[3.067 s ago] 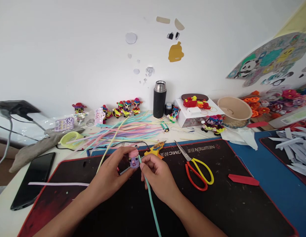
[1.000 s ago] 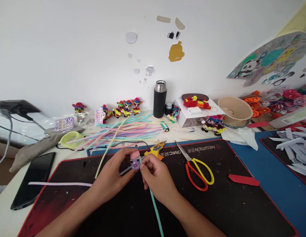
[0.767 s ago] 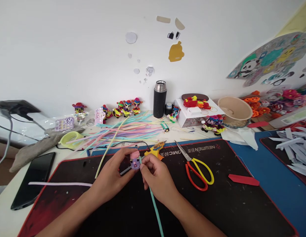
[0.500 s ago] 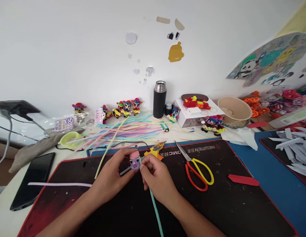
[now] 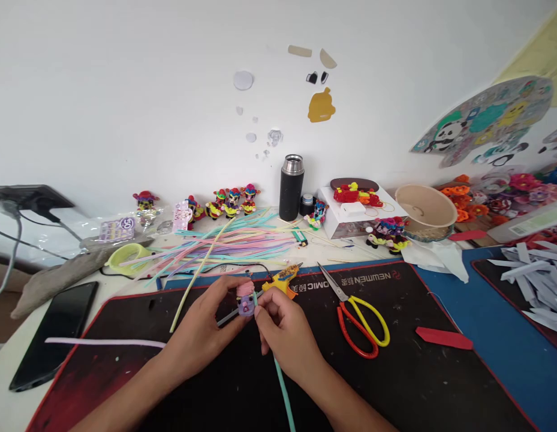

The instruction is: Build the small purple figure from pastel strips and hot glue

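Observation:
Between the thumb and fingers of my left hand (image 5: 206, 321) is a small pink and purple figure (image 5: 245, 305) with dark eyes, made of fuzzy stems. My right hand (image 5: 285, 327) pinches a mint-green pipe cleaner (image 5: 285, 393), whose upper end lies against the figure's right side. Its long tail hangs below my right hand toward the lower edge of the view. A yellow glue gun (image 5: 280, 281) lies just behind my hands. Scissors (image 5: 357, 318) with one red and one yellow handle rest open on the black mat (image 5: 395, 384), right of my right hand.
Many pastel pipe cleaners (image 5: 233, 243) are spread behind the mat. A black thermos (image 5: 291, 191) stands by the wall, near a white box (image 5: 334, 222). Several finished dolls (image 5: 233, 201) line the back. A phone (image 5: 53, 339) lies at left, a red strip (image 5: 443, 338) at right.
The view has tilted slightly upward, so the scene sits a little lower. Both hands keep their hold on the figure and the green pipe cleaner, with hardly any movement.

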The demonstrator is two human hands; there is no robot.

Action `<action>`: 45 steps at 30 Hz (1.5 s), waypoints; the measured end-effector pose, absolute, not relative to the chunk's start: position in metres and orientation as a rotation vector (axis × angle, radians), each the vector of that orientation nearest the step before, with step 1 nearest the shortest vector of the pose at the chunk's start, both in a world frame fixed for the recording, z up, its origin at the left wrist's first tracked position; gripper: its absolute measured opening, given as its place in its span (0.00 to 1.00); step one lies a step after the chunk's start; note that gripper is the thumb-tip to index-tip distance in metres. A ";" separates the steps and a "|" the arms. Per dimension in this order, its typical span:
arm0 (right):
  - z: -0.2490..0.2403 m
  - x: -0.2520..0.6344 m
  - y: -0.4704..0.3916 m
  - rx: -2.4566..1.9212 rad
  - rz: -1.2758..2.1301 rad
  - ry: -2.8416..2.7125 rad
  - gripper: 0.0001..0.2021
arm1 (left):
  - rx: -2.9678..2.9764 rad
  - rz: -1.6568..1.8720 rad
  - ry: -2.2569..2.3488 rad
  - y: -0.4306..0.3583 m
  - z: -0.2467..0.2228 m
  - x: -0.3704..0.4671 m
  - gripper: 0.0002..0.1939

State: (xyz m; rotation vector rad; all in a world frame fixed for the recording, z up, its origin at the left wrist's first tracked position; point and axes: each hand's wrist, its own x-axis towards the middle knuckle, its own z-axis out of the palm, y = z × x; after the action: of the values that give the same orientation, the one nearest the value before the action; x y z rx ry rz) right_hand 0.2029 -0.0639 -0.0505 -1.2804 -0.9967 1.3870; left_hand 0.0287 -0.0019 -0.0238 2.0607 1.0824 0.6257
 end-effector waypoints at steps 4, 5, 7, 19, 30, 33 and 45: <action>-0.051 0.202 -0.064 -1.283 1.381 -1.001 0.07 | 2.060 0.638 1.070 -0.002 -0.026 0.028 0.18; -0.052 0.202 -0.064 -1.283 1.377 -1.004 0.07 | 2.060 0.642 1.066 -0.002 -0.026 0.028 0.18; -0.053 0.202 -0.064 -1.281 1.371 -1.003 0.07 | 2.058 0.646 1.062 -0.002 -0.026 0.029 0.17; -0.054 0.202 -0.064 -1.283 1.361 -1.017 0.09 | 1.980 0.648 1.066 -0.003 -0.024 0.030 0.17; -0.056 0.201 -0.064 -1.308 1.356 -1.025 0.10 | 1.954 0.678 1.050 -0.003 -0.021 0.032 0.16; -0.056 0.201 -0.064 -1.299 1.356 -1.019 0.10 | 1.955 0.687 1.049 -0.003 -0.020 0.032 0.17; -0.053 0.200 -0.065 -1.291 1.362 -1.019 0.10 | 1.975 0.703 1.048 -0.002 -0.020 0.031 0.19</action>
State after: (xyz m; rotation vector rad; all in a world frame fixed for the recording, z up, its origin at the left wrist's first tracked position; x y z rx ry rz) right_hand 0.2000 -0.0647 -0.0531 -1.2909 -1.0191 1.3617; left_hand 0.0315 -0.0022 -0.0195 1.9749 1.0484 0.7026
